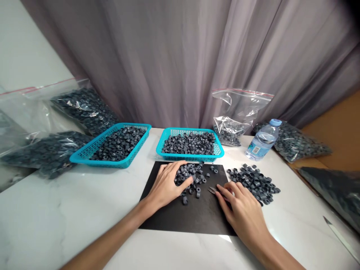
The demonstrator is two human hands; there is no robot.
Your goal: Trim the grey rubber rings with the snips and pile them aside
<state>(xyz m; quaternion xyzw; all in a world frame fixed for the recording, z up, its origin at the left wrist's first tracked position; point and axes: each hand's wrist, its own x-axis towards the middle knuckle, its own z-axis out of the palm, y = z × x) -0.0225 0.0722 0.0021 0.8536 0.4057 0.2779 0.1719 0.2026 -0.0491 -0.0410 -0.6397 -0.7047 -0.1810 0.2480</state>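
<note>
My left hand [167, 184] lies over the left side of a pile of small dark ring-shaped parts [194, 174], its fingers spread and curved round the edge of the pile. The pile rests on a black mat [188, 217]. Over the mat's right side, my right hand [242, 202] is closed on small metal tweezers [212, 190], whose tips point left toward the pile. Right of the mat, a second heap of dark parts [254, 182] lies on the white table [98, 213], beyond my right hand.
Two blue baskets [123, 164] [191, 156] of dark parts stand behind the mat. Filled plastic bags [53, 150] [230, 129] lie at left and back. A water bottle [262, 140] stands back right; a pointed blade [339, 236] lies at the right edge.
</note>
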